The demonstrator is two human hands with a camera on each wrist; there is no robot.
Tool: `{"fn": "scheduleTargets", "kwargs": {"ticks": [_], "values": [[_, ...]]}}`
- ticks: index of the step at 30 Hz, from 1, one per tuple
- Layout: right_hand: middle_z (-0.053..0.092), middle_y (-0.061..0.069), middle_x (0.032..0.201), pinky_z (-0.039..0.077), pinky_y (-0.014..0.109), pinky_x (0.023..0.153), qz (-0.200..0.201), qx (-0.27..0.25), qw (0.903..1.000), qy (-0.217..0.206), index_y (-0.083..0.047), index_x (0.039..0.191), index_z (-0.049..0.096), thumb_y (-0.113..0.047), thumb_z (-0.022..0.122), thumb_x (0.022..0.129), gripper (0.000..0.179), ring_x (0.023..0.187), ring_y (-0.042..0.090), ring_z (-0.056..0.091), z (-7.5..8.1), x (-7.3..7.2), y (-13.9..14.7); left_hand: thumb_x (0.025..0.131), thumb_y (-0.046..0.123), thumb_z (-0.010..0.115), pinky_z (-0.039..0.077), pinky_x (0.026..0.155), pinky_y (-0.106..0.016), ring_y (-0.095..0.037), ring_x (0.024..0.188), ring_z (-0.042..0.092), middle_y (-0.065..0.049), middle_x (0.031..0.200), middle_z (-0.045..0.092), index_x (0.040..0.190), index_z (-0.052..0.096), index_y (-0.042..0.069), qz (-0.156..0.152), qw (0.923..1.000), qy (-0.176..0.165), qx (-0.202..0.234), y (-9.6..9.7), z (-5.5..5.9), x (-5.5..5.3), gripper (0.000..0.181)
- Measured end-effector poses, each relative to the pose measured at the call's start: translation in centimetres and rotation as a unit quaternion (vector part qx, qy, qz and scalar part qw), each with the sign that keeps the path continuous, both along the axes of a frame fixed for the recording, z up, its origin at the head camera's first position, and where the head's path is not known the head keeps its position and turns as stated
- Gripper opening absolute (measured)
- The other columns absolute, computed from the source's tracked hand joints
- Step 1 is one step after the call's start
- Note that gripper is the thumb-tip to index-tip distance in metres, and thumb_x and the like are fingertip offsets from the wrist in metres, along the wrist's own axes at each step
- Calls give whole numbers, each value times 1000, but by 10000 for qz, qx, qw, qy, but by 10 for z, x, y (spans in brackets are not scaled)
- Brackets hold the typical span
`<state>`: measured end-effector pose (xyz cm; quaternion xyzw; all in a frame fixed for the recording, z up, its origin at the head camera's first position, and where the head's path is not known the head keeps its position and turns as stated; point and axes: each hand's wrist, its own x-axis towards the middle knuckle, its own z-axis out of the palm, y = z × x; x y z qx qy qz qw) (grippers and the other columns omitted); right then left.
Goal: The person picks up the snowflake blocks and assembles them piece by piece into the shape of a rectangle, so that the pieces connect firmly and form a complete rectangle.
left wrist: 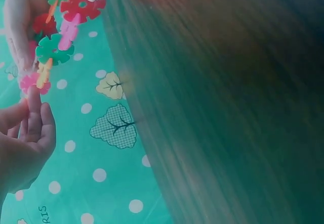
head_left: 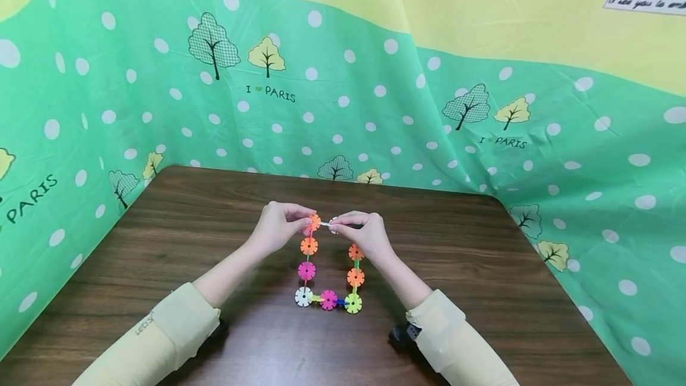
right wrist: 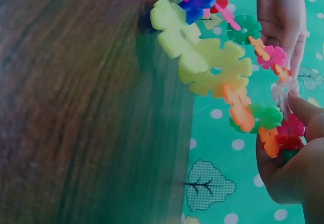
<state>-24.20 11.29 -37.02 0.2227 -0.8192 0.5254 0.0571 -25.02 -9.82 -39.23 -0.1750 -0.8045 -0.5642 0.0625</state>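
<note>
A chain of colourful interlocking snowflake discs (head_left: 329, 299) forms a nearly square outline between the two hands. My left hand (head_left: 276, 225) pinches the orange disc (head_left: 315, 221) at its upper left corner. The thumb and fingertips of my right hand (head_left: 368, 236) pinch a white disc (head_left: 333, 226) along the top side, beside the orange one. Down the left side run orange, pink and white discs; a yellow-green disc (head_left: 353, 303) makes the lower right corner. In the right wrist view, part of the chain is hidden behind my right hand (right wrist: 296, 171).
A dark wood-grain table (head_left: 214, 207) lies beneath the hands. Green and yellow printed cloth (head_left: 332, 118) hangs around its back and sides. Dark wrist-worn devices (head_left: 403, 336) show below the sleeves.
</note>
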Motion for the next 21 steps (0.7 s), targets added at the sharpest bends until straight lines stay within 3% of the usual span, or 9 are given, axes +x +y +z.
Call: {"fn": "scheduleTargets", "kwargs": {"ticks": [6, 13, 17, 21], "values": [[72, 14, 89, 53, 21, 71, 17, -44, 10000, -24, 2, 89, 75, -7, 75, 79, 13, 87, 22, 68, -3, 0, 0, 83, 6, 70, 56, 58, -34, -16, 61, 67, -6, 68, 70, 99, 73, 3, 95, 9998, 101, -124, 2, -3, 0, 16], [72, 14, 89, 54, 28, 76, 72, 9, 10000, 60, 3, 89, 75, -5, 74, 80, 12, 88, 23, 68, -1, 3, 0, 83, 5, 70, 52, 55, -24, -15, 61, 67, -6, 67, 70, 98, 73, 2, 125, 9998, 56, -127, 5, -1, 3, 15], [72, 15, 88, 54, 28, 73, 20, -4, 10000, 81, 3, 87, 75, -6, 74, 80, 12, 85, 22, 68, -1, 2, 0, 83, 6, 70, 55, 56, -34, -13, 60, 67, -4, 68, 70, 99, 73, 4, 156, 9994, 193, -252, 6, 0, 2, 16], [73, 11, 88, 55, 25, 67, -136, -116, 9998, -135, -2, 86, 76, -13, 77, 79, 13, 81, 20, 69, -12, -10, 4, 84, 8, 70, 57, 63, -41, -14, 65, 68, -6, 79, 72, 103, 72, 5, 73, 9995, 198, -246, 4, 1, 0, 19]]}}
